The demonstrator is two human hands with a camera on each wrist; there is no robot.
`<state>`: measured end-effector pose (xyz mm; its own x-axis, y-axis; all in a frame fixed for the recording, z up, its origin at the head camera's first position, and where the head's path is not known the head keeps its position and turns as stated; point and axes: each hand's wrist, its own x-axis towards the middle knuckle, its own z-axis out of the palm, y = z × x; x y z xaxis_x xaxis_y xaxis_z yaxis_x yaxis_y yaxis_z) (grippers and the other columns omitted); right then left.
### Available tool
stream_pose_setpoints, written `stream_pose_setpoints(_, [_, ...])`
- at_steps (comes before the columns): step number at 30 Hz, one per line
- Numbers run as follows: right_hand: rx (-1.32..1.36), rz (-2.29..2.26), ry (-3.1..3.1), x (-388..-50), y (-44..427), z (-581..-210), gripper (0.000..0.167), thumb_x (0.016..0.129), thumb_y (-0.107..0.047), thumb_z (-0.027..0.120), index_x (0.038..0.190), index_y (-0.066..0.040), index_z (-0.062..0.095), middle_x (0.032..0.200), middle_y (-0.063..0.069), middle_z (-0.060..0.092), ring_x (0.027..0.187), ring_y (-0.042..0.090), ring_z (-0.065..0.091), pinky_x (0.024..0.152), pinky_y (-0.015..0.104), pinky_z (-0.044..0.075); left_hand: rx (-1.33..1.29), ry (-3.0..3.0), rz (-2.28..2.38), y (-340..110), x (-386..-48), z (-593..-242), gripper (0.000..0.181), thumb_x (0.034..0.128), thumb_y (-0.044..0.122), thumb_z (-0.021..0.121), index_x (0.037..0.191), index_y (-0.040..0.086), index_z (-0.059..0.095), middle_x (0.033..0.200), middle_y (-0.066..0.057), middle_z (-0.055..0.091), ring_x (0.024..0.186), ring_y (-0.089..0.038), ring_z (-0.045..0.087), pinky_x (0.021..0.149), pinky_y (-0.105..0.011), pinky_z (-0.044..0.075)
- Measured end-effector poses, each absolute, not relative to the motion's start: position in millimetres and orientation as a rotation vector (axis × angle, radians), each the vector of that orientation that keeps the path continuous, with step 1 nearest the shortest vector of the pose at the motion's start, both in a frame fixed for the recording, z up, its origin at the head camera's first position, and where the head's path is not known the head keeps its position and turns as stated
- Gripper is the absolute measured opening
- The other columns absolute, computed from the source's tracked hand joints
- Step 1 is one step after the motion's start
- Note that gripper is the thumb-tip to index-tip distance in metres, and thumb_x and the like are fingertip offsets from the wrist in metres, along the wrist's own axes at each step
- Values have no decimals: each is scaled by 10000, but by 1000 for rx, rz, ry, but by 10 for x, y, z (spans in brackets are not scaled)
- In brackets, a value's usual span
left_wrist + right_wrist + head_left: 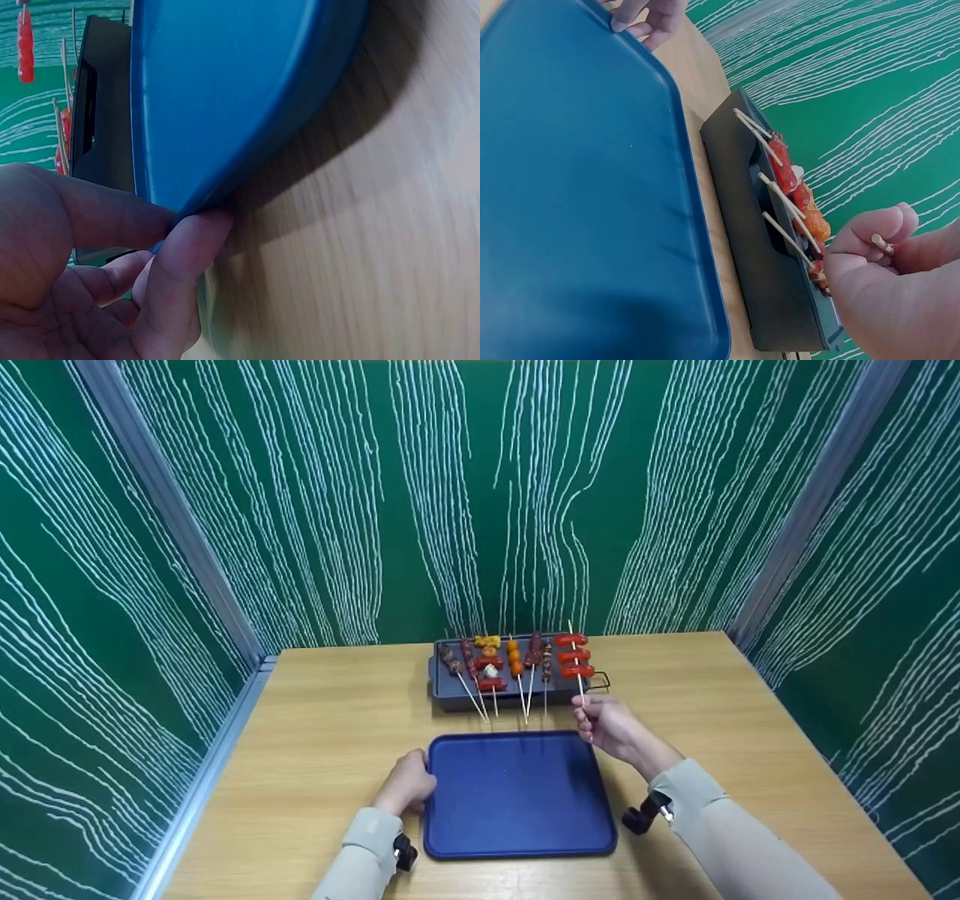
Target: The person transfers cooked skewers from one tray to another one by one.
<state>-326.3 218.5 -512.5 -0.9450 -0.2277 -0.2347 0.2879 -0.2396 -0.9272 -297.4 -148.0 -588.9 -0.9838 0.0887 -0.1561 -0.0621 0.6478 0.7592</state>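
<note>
A: State the position of the sausage skewer (574, 656).

B: Take the head view as the dial, with the blue tray (520, 817) at its centre. The skewer, three red sausages on one stick, stands at 1 o'clock. It overlaps the 3 o'clock end of the grill (442, 688) in that view; the left wrist view shows it raised, apart from the grill.

A: State the condition of the right hand (611, 725).

B: It is at 2 o'clock. Its fingers (877, 223) are closed narrowly in a pinch on the lower stick; the stick's end protrudes between them.

A: And the left hand (407, 780)?

B: At 9 o'clock. Thumb and forefinger pinch the tray rim.

A: List the surroundings.

B: The grill is at 12 o'clock on the wooden surface (330, 712). Six other skewers (514, 658) lie on it, bare ends towards 6 o'clock. A black device (641, 817) is fitted at each wrist. Beyond the surface, at 12 o'clock, is a green wall (487, 532) with white wavy lines.
</note>
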Motion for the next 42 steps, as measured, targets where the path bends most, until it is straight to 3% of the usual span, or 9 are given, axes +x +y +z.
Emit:
stream_pose_setpoints(19, [63,-2116,1842,-2991,2291,-5298,218,1135,-8,335,1141,-54,548,793,-41,558,638,65,479,580,188,434,2,2657,1249,-1474,-2919,-5877,107,863,-49,498,931,19,544,863,-140,570,536,-218,577,386,-300,523])
stream_pose_setpoints(42, [120,-2047,1925,-2716,2287,-5518,235,1125,4,350,1102,-45,578,769,-26,575,629,84,484,572,204,449,-40,2640,1256,-1466,-2924,-5849,132,877,-63,496,976,-3,561,890,-170,583,524,-226,577,392,-305,525])
